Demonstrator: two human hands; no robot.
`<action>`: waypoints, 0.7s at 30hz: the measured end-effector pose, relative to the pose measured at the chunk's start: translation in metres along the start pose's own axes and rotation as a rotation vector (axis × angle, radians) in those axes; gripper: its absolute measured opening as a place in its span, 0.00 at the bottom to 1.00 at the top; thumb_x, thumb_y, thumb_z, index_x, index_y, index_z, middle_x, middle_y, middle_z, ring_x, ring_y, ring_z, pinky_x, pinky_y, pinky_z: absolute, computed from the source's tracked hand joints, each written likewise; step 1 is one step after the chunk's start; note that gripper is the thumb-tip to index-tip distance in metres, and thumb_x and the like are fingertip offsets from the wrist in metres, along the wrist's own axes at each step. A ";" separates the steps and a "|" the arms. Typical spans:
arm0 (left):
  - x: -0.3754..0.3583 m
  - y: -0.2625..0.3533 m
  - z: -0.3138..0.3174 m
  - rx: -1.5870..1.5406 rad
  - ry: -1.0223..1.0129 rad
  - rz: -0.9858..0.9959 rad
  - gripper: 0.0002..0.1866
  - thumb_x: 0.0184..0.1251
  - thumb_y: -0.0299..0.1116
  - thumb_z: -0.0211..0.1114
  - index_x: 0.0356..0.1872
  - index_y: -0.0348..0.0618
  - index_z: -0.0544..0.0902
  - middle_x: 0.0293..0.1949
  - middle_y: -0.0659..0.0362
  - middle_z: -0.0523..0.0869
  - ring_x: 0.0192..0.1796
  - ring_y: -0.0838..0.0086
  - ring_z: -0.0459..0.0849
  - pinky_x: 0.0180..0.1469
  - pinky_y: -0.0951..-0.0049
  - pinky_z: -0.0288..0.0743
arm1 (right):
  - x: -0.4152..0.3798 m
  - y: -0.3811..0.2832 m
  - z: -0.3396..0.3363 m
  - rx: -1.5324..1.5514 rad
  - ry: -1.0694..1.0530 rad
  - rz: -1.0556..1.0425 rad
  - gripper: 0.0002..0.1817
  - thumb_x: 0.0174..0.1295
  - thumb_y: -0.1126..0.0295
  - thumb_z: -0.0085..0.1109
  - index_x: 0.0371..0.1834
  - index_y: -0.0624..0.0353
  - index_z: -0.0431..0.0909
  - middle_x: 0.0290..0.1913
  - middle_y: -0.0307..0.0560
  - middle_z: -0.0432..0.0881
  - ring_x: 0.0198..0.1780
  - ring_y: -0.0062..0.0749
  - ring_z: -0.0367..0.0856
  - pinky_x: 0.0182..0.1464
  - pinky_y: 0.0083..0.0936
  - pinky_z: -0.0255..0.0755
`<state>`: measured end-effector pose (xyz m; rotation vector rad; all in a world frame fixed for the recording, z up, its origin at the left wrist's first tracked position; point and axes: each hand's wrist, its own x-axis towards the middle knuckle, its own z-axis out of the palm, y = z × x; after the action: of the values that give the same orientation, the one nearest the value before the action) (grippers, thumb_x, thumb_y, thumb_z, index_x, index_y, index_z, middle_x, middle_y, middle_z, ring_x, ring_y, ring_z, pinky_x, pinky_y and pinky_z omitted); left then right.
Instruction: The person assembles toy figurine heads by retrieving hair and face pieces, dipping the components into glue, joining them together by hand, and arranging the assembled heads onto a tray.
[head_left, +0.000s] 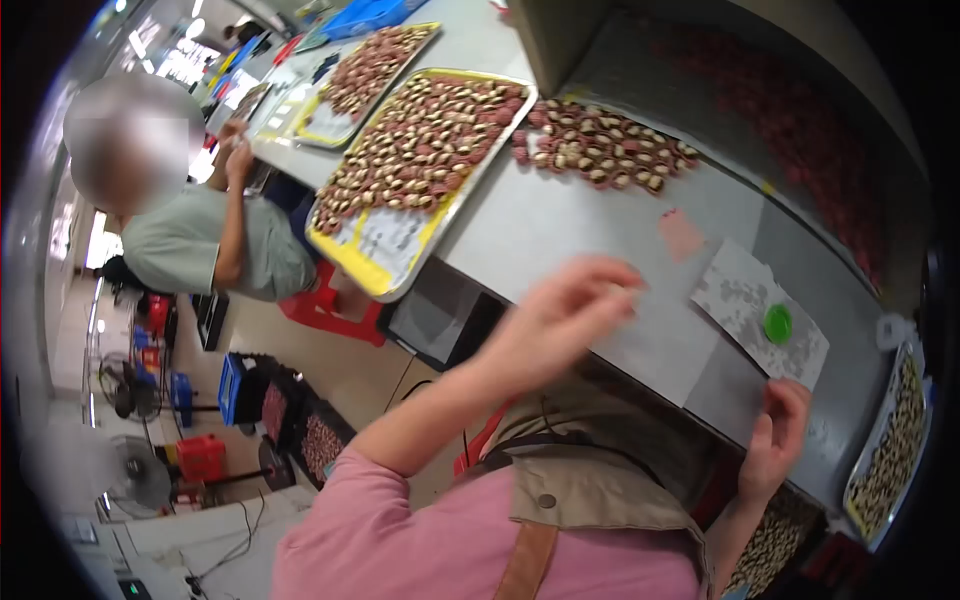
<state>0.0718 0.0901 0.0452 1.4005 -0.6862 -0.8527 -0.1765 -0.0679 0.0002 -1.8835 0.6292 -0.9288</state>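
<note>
My left hand (pixel 575 312) hovers over the near edge of the grey worktop (pixel 640 335), thumb and fingers drawn together. Something small and pale may be at its fingertips, but blur hides what it is. My right hand (pixel 778 440) is at the table edge, fingers loosely curled and thumb apart, with nothing visible in it. Just beyond it lies a grey-stained white sheet (pixel 735 300) bearing a round green piece (pixel 777 324). A small pink patch (pixel 681 234) lies farther back. Small pink pieces with cream centres (pixel 610 145) form a group on the worktop.
A yellow-lined tray (pixel 375 260) of similar pieces is at left, with another tray (pixel 375 75) behind. A tray of pale pieces (pixel 893 445) stands at far right. Under a raised shelf lie reddish pieces (pixel 800 140). A co-worker (pixel 215 240) sits at left by a red stool (pixel 335 305).
</note>
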 end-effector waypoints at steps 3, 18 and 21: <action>-0.004 -0.004 -0.080 0.322 0.369 0.202 0.14 0.68 0.23 0.60 0.54 0.40 0.76 0.41 0.63 0.80 0.39 0.86 0.78 0.39 0.85 0.70 | 0.002 -0.002 0.001 -0.060 -0.059 -0.025 0.18 0.62 0.62 0.58 0.48 0.64 0.74 0.45 0.49 0.72 0.43 0.31 0.69 0.44 0.24 0.64; 0.008 -0.005 -0.165 0.930 0.552 0.124 0.10 0.61 0.26 0.67 0.42 0.36 0.84 0.36 0.52 0.85 0.35 0.70 0.84 0.37 0.71 0.77 | 0.004 -0.013 0.004 -0.154 -0.126 -0.020 0.12 0.61 0.66 0.60 0.43 0.62 0.76 0.40 0.47 0.74 0.41 0.32 0.71 0.42 0.24 0.66; 0.012 -0.004 -0.163 1.133 0.540 0.226 0.10 0.61 0.26 0.66 0.43 0.38 0.84 0.38 0.50 0.86 0.38 0.62 0.85 0.39 0.67 0.77 | 0.004 -0.012 0.003 -0.155 -0.126 -0.029 0.11 0.60 0.68 0.61 0.41 0.62 0.76 0.39 0.47 0.75 0.41 0.33 0.72 0.42 0.25 0.67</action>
<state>0.2138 0.1691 0.0286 2.3572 -0.9118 0.2121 -0.1706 -0.0639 0.0117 -2.0762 0.6138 -0.7919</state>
